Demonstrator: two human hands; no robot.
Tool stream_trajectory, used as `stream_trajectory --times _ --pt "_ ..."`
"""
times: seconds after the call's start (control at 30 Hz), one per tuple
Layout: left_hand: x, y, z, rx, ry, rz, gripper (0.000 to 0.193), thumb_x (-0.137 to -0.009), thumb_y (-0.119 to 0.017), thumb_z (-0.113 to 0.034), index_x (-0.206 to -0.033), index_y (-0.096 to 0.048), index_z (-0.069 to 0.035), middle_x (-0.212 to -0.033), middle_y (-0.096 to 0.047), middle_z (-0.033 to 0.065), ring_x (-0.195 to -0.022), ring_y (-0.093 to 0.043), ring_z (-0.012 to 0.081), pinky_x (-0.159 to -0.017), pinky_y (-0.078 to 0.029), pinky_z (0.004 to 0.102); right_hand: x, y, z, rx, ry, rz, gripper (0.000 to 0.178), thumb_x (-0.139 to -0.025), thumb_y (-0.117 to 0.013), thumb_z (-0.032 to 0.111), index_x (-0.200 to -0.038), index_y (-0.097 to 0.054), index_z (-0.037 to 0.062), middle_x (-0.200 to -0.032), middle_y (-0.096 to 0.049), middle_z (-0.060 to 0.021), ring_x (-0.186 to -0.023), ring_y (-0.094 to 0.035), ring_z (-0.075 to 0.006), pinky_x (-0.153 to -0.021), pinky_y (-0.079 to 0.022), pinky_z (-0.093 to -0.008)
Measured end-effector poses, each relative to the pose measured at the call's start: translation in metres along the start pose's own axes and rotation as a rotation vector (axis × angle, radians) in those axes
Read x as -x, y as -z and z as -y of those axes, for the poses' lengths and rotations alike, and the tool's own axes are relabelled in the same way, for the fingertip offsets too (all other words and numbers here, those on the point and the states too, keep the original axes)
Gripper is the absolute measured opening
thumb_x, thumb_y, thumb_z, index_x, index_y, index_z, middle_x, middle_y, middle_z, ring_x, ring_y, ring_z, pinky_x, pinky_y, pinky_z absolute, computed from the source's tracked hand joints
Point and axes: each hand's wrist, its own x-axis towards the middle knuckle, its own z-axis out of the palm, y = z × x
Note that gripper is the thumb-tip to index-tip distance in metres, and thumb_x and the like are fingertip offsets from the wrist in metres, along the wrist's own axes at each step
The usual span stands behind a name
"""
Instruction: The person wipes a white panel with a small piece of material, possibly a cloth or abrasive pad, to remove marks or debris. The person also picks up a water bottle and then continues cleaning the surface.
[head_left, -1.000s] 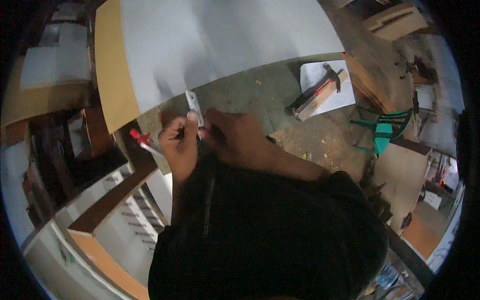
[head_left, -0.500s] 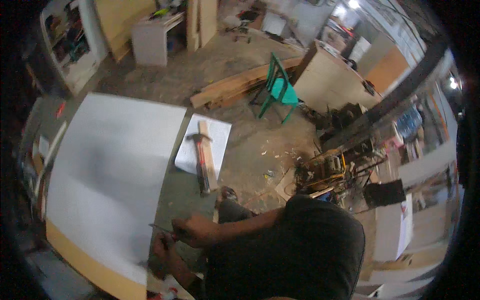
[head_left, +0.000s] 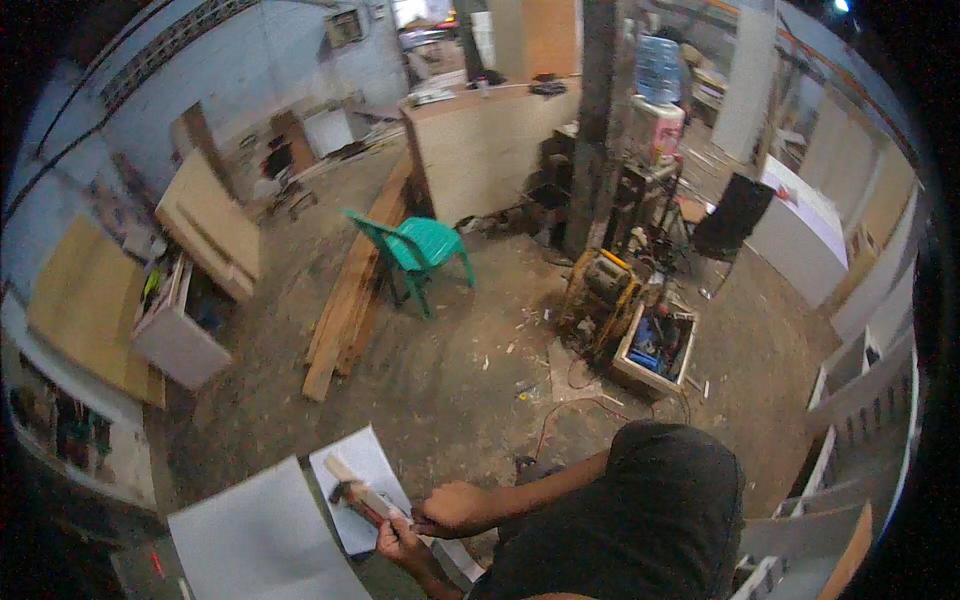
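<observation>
My left hand is closed, its fingers pinched together near the handle end of a claw hammer. Close against it on the right, my right hand is also closed. Something small and dark shows between the two hands, too blurred to name. The hammer, with a dark head and reddish handle, lies beside a light wood strip. Both rest over a small white panel. A large white panel lies to the left of my hands.
A green plastic chair stands ahead, beside long wooden planks on the floor. To the right are a yellow-framed machine and a wooden box of tools. A dark post rises behind them.
The view has swung up and to the right, so the panels and hands sit lower. My hands have come next to the hammer. The thin pointed tool seen between them no longer shows clearly.
</observation>
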Motion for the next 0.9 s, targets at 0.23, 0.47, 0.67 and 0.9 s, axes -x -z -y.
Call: stream_trajectory --times 0.23,0.47,0.67,0.9 --pt "-0.062 -0.088 0.012 0.078 0.112 0.454 0.027 -0.096 -0.056 -0.018 -0.076 -0.056 0.000 -0.069 -0.054 -0.0001 -0.062 -0.049 0.0074 -0.057 -0.039 0.0223 0.011 0.048 -0.070 -0.155 -0.211 -0.378 0.028 -0.089 -0.059 0.031 -0.083 -0.065 0.0041 -0.069 -0.061 -0.0221 -0.064 -0.059 -0.0420 -0.057 -0.044 -0.0502" --pt "-0.074 -0.113 -0.030 0.128 0.158 0.625 0.014 -0.092 -0.059 -0.009 -0.083 -0.059 0.001 -0.077 -0.058 0.0018 -0.072 -0.051 0.0094 -0.067 -0.042 0.0263 0.023 0.068 -0.070 -0.161 -0.239 -0.568 0.028 -0.088 -0.057 0.030 -0.084 -0.063 0.0023 -0.071 -0.062 -0.0230 -0.067 -0.059 -0.0449 -0.060 -0.047 -0.0525" --pt "-0.087 -0.108 -0.013 0.150 0.076 0.688 0.017 -0.092 -0.061 -0.010 -0.080 -0.059 0.001 -0.075 -0.058 0.0010 -0.071 -0.050 0.0086 -0.065 -0.041 0.0246 0.026 0.065 -0.044 -0.028 -0.256 -0.646 0.020 -0.087 -0.060 0.025 -0.091 -0.062 0.0057 -0.069 -0.062 -0.0190 -0.065 -0.060 -0.0414 -0.056 -0.046 -0.0504" --pt "-0.075 -0.106 0.003 0.180 0.140 0.741 0.028 -0.095 -0.058 -0.015 -0.070 -0.052 -0.004 -0.066 -0.050 -0.0028 -0.063 -0.043 0.0059 -0.058 -0.036 0.0237 0.042 0.050 -0.015 0.009 -0.362 -0.667 0.025 -0.087 -0.060 0.029 -0.093 -0.063 0.0052 -0.078 -0.065 -0.0210 -0.074 -0.062 -0.0420 -0.063 -0.049 -0.0517"
